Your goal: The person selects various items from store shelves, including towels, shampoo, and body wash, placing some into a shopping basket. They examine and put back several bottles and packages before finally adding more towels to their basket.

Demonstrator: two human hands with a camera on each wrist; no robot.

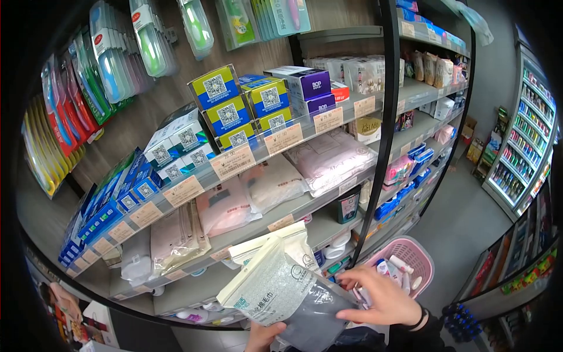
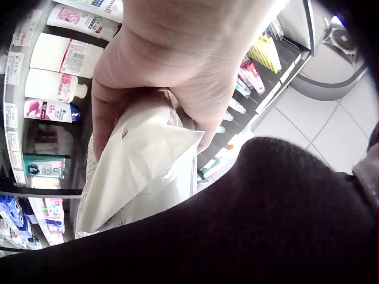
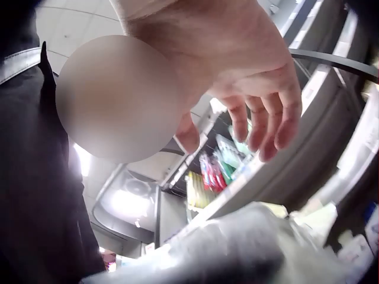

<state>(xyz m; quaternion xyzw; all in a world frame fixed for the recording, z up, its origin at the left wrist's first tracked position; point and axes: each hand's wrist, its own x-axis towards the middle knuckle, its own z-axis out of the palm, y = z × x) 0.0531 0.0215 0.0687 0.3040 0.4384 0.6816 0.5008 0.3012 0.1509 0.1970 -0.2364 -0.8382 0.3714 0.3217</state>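
Left hand (image 1: 264, 337) gripped grey towel packet (image 1: 314, 308) — right hand (image 1: 382, 298) loose, holding nothing. Inspection, apparently — next move likely called for right-hand pinch.

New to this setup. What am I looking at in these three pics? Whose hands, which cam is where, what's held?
No machine here: these are a person's bare hands. The wide picture comes from a head camera looking forward and down; the other two come from cameras on the left and right wrists. The left hand grips a grey pack, with a cream pack behind it. The right hand is beside them, fingers loose. Store shelves hold boxes and soft bagged packs; a pink basket with bottles is at lower right.
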